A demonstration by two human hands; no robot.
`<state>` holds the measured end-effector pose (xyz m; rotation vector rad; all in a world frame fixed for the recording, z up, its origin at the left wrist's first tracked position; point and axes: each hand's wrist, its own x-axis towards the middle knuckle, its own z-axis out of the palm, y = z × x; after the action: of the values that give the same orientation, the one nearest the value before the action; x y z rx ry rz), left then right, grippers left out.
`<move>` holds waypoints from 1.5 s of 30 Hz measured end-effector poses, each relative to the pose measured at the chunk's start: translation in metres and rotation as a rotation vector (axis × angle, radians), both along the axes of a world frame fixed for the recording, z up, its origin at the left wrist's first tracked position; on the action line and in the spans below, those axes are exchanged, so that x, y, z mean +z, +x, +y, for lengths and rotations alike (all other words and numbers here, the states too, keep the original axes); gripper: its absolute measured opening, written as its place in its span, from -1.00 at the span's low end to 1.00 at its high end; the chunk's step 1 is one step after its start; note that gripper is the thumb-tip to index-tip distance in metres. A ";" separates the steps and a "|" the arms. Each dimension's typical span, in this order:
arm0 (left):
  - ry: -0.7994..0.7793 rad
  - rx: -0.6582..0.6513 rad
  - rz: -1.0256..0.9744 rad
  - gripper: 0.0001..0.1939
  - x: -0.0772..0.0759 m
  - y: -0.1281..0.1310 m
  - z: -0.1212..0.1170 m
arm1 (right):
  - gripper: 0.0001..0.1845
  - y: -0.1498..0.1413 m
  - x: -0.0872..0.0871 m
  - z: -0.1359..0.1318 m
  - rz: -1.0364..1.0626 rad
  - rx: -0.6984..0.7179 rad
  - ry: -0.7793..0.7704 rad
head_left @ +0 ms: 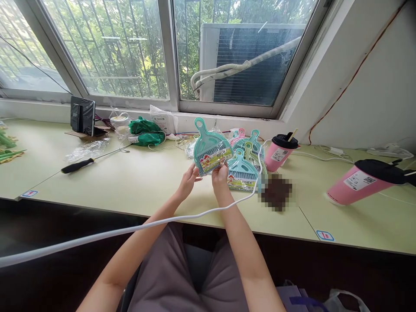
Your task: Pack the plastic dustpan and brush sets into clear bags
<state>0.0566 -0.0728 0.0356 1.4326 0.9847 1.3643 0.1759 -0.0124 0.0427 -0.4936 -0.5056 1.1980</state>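
Observation:
Both my hands hold up a teal mini dustpan-and-brush set [210, 149] wrapped in clear plastic, with a colourful label across its lower part. My left hand [189, 180] pinches its lower left corner. My right hand [220, 175] grips its lower right edge. The set is tilted, handle up, above the pale green table [136, 182]. Just behind and to the right lies a pile of several similar packaged sets [244, 167] in teal, pink and green. A white cable [182, 219] runs from the left across my right forearm toward the pile.
Two pink cups with black lids stand at right [280, 152] and far right [364, 182]. A black-handled screwdriver [85, 163], a green bag [145, 131], plastic wrap and a small black device [82, 115] lie at the left and back. The window sill borders the table behind.

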 end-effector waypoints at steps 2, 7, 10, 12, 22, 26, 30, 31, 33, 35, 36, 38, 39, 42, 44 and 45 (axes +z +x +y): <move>-0.009 0.050 -0.076 -0.20 0.007 -0.013 0.008 | -0.72 0.001 -0.001 0.000 -0.005 0.005 -0.009; -0.010 -0.009 -0.257 -0.17 0.041 -0.072 0.048 | -0.76 -0.001 -0.004 -0.001 -0.063 0.132 -0.057; -0.201 -0.219 -0.190 -0.26 0.044 -0.098 0.065 | -0.82 -0.005 -0.004 -0.001 -0.106 0.237 -0.107; -0.272 -0.267 -0.188 -0.38 0.036 -0.102 0.068 | -0.88 -0.008 -0.005 0.001 -0.142 0.301 -0.157; -0.369 -0.246 -0.214 -0.42 0.014 -0.091 0.058 | -0.84 0.002 -0.017 0.008 -0.309 0.408 -0.169; -0.379 -0.204 -0.217 -0.55 0.015 -0.090 0.053 | -0.80 0.004 -0.016 0.008 -0.440 0.447 -0.125; -0.446 -0.129 -0.180 -0.72 0.016 -0.082 0.047 | -0.80 0.003 -0.016 0.008 -0.494 0.402 -0.150; -0.458 -0.117 -0.178 -0.74 0.016 -0.081 0.046 | -0.80 0.002 -0.016 0.007 -0.493 0.396 -0.151; -0.474 -0.092 -0.177 -0.75 0.016 -0.080 0.046 | -0.80 0.002 -0.017 0.007 -0.499 0.392 -0.151; -0.480 -0.068 -0.171 -0.74 0.014 -0.080 0.047 | -0.80 0.001 -0.018 0.007 -0.514 0.377 -0.162; -0.482 -0.060 -0.167 -0.73 0.012 -0.081 0.049 | -0.79 0.000 -0.018 0.007 -0.520 0.363 -0.173; -0.487 -0.060 -0.168 -0.71 0.008 -0.081 0.051 | -0.76 -0.001 -0.020 0.008 -0.529 0.324 -0.203; -0.492 -0.066 -0.173 -0.71 0.005 -0.082 0.053 | -0.75 -0.001 -0.021 0.009 -0.536 0.300 -0.214; -0.515 -0.098 -0.190 -0.73 0.000 -0.081 0.054 | -0.74 -0.002 -0.024 0.010 -0.564 0.234 -0.225; -0.523 -0.110 -0.185 -0.74 -0.001 -0.079 0.053 | -0.78 -0.002 -0.024 0.010 -0.563 0.208 -0.229; -0.522 -0.114 -0.173 -0.74 -0.001 -0.078 0.052 | -0.81 -0.002 -0.023 0.010 -0.556 0.200 -0.232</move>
<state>-0.0216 -0.0212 0.0342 0.9467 1.0320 1.0273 0.1736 -0.0027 0.0193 -1.0064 -0.9107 1.3163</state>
